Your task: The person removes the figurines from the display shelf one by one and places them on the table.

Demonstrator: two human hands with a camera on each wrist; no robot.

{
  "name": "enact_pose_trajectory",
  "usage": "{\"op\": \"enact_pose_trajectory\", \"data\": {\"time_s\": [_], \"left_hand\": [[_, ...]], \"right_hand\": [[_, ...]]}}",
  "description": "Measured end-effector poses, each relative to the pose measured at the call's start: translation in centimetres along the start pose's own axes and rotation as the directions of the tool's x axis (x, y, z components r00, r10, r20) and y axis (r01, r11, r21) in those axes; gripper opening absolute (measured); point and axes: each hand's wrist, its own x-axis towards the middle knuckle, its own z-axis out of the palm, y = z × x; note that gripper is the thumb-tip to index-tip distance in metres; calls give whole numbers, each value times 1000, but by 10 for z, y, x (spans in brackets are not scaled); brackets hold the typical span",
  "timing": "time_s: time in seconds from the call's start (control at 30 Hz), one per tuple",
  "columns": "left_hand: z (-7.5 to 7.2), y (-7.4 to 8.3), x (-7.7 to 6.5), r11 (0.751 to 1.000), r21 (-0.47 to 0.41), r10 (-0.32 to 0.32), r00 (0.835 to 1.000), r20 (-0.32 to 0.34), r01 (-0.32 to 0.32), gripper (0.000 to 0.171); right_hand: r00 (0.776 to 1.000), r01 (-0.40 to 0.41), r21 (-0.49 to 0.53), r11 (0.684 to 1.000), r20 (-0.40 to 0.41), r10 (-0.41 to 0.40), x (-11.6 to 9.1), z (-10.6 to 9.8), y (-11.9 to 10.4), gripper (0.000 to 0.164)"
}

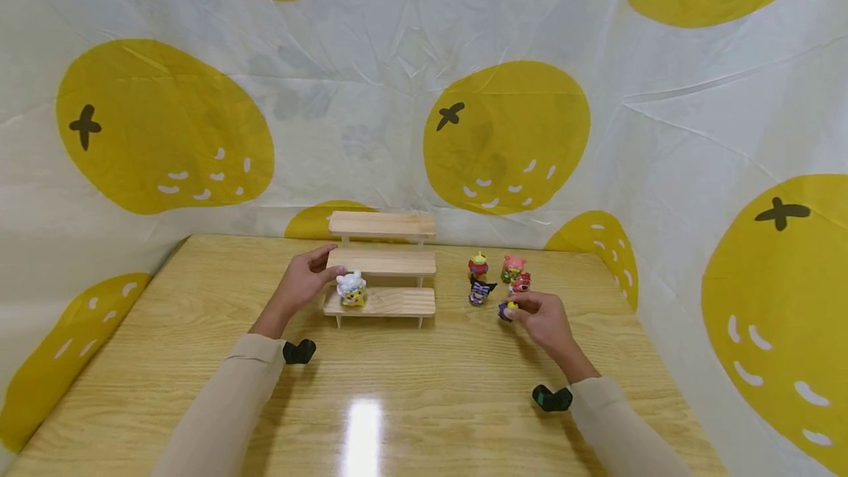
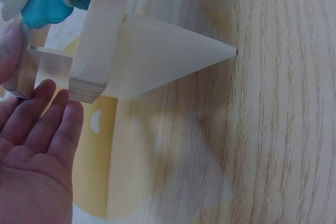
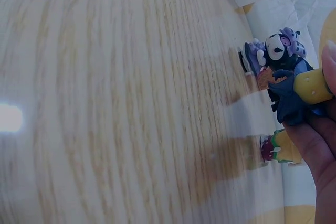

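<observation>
A three-tier wooden display stand [image 1: 400, 302] stands at the back middle of the table. My left hand [image 1: 306, 282] holds the left end of its middle tier, thumb in front and fingers behind; the left wrist view shows the thumb and fingertips at the board's end. On the bottom tier, near its left end, sits a white-hooded yellow figurine [image 1: 351, 288] with blue at its base. My right hand [image 1: 546, 321] pinches a small yellow and dark blue figurine [image 3: 294, 95] between thumb and fingers. Close beyond it stands a black and purple figurine [image 1: 480, 291].
More figurines stand to the right of the stand: a green and red one [image 1: 478, 265], a pink one [image 1: 512, 268] and a red one [image 1: 520, 283] partly behind my right hand. A white cloth with yellow fruit [image 1: 506, 138] hangs behind the wooden table [image 1: 457, 403].
</observation>
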Motion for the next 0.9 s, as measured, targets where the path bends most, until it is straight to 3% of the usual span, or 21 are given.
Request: {"op": "enact_pose_trajectory", "data": {"time_s": [0.9], "left_hand": [[2,3,1,1000,19,2,1000,-4,-1,72]], "right_hand": [[999,-34,33,999,6,34,-1,-8,7,22]]}}
